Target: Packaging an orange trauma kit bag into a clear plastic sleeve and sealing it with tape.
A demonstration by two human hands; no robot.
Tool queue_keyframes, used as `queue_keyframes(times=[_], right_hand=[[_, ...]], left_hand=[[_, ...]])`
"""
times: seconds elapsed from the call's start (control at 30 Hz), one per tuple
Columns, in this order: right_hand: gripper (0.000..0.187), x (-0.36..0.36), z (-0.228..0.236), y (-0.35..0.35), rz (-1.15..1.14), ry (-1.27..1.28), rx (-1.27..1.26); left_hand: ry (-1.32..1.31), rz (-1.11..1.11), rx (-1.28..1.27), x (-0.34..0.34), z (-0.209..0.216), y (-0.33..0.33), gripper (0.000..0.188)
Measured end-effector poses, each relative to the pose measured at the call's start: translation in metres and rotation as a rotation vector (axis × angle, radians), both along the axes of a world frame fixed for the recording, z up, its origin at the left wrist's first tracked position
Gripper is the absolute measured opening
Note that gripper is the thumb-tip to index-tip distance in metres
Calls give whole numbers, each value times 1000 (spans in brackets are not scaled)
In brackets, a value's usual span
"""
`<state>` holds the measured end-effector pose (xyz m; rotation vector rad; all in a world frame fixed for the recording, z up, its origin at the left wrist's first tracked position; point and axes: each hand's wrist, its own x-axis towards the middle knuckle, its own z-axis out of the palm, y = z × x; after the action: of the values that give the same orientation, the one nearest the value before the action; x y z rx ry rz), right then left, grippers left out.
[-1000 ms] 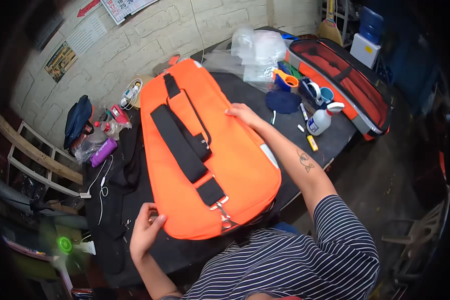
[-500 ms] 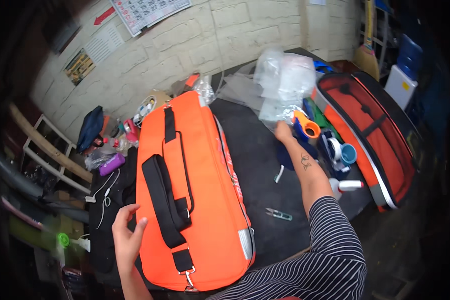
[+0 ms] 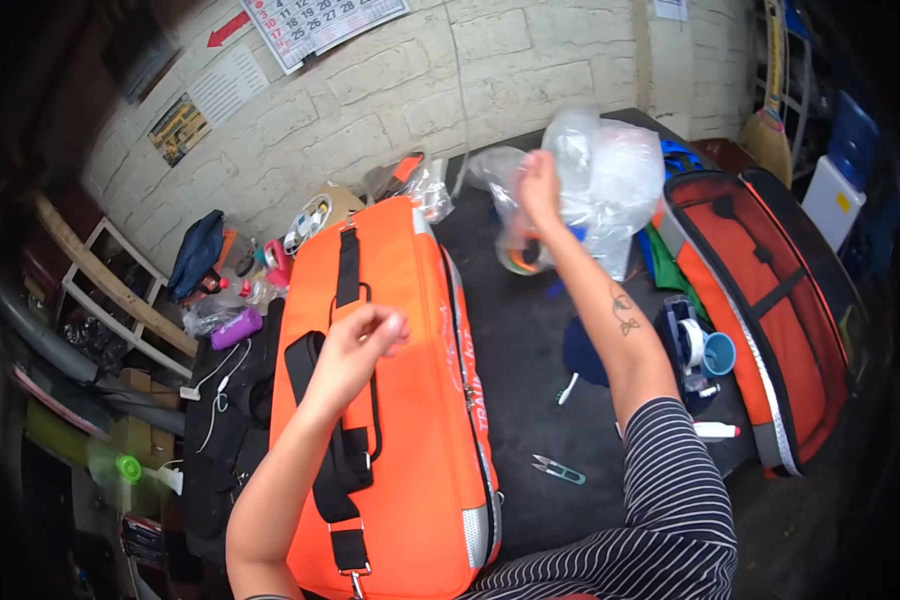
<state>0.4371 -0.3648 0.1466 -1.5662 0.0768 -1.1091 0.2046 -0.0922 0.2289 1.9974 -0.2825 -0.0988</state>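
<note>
A large orange bag (image 3: 410, 400) with black straps lies lengthwise on the dark table (image 3: 520, 350). My left hand (image 3: 355, 350) hovers over its top near the black handle, fingers loosely curled, holding nothing. My right hand (image 3: 538, 190) reaches to the far side of the table and grips a bundle of clear plastic bags (image 3: 600, 180), lifted slightly off the surface. An orange-rimmed item shows under the plastic.
A second orange bag (image 3: 760, 300) lies open at the right. Small scissors (image 3: 558, 468), a white pen (image 3: 568, 388), a blue cup (image 3: 718, 352) and a white bottle (image 3: 715, 431) lie on the table. Clutter and a purple bottle (image 3: 235, 328) sit at the left by the brick wall.
My right hand moved from the large orange bag's edge to the far plastic bags and took hold of them. My left hand rose from the bag's near end to over its top.
</note>
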Motion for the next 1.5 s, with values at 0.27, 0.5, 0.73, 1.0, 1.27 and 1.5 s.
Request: queue_keyframes(times=[0.27,0.5,0.73,1.0,1.27,1.5], right_hand=[[16,-104,8,59,904,186,-459],[8,-172,-81,10,-11,-366,43],[51,-209,-119,75,351,187,25],[33,-178,-109,80,741,90,804],[20,-214,-120,68,622,42,465],[12,-255,-116,77,209,160,10]], left_hand=[[414,69,-637,93,-36,-82,56],[293,166,-749,127,-50,-98,23],[273,131,-793,137,-33,-121,19],[261,126,-771,131,-43,-132,31],[135,207,-735,150,-57,-122,23],[42,520,-612,159,-75,-127,22]])
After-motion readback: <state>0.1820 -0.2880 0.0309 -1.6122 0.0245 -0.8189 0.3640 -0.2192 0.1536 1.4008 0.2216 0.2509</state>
